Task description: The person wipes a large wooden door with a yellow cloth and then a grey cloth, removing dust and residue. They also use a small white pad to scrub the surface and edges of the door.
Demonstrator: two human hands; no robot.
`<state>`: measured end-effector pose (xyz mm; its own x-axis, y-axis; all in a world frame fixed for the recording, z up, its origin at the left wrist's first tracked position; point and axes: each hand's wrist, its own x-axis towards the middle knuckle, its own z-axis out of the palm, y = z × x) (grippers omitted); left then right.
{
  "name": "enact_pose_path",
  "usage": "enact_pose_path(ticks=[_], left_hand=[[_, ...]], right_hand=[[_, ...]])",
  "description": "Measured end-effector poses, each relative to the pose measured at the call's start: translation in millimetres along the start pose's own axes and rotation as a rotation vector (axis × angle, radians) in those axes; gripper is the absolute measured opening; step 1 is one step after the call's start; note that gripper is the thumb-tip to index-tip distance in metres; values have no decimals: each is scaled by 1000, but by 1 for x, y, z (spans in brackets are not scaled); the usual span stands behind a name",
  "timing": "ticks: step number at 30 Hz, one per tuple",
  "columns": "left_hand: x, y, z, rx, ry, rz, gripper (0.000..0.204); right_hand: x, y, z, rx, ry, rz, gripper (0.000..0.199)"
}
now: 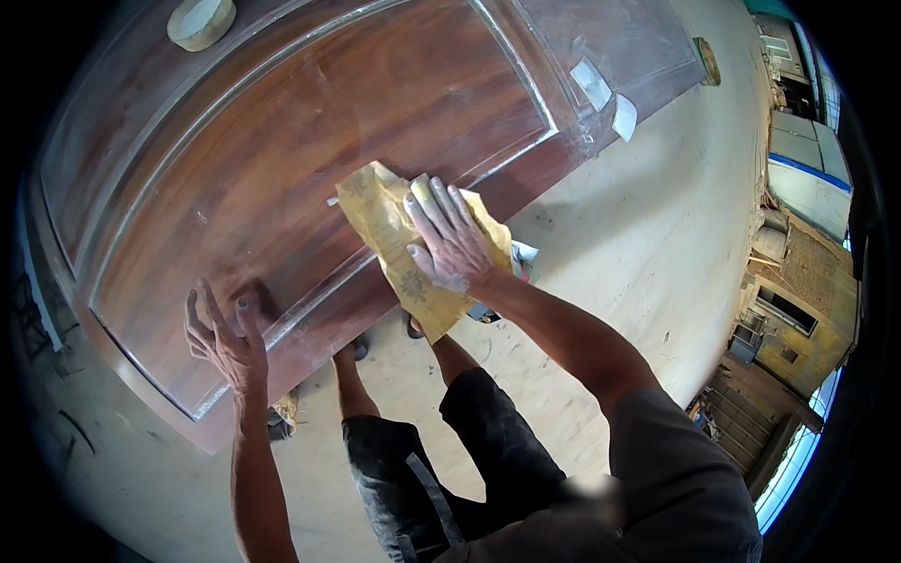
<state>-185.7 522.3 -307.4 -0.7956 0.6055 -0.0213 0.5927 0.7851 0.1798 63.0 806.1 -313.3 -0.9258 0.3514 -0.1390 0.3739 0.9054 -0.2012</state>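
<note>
Door first, since it eats most of the view: a big reddish-brown wooden panel door lying flat, with a raised moulding around its recessed centre panel and a coat of pale dust all over. It sits above a dusty concrete floor, and the person's bare legs in dark shorts show just below its near edge.

Next down in size is the crumpled yellow sheet of sandpaper, lying on the door's near rail right by the moulding. The right hand is pressed flat on top of it, palm down, fingers stretched out and lying close together, not curled around the sheet, just pinning it to the wood.

The left hand is further to the left on the same near rail, well apart from the sandpaper. Its fingers are spread wide and bent, fingertips propped on the wood, holding nothing.

Small stuff: a round roll of pale tape sits on the far corner of the door, and a couple of white paper scraps lie on the far-right end.
</note>
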Motion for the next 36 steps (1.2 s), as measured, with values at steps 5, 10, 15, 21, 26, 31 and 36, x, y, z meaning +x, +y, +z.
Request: enact_pose_path(ticks=[5, 10, 15, 21, 26, 31, 36], left_hand=[[84, 51, 64, -71, 260, 234, 61], [111, 101, 87, 3, 266, 78, 62], [110, 95, 90, 39, 208, 84, 63], [112, 87, 88, 68, 216, 124, 64], [114, 87, 89, 71, 216, 160, 64], [113, 81, 86, 63, 183, 135, 65], [116, 95, 76, 23, 184, 135, 63]], right_hand=[[7, 196, -14, -79, 279, 280, 71], [19, 149, 8, 204, 558, 441, 56], [-43, 0, 16, 654, 375, 131, 52], [-161, -95, 45, 1087, 119, 269, 46], [-226, -40, 119, 940, 119, 1211, 28], [-246, 21, 160, 667, 107, 1080, 31], [-255, 60, 195, 466, 47, 1031, 36]])
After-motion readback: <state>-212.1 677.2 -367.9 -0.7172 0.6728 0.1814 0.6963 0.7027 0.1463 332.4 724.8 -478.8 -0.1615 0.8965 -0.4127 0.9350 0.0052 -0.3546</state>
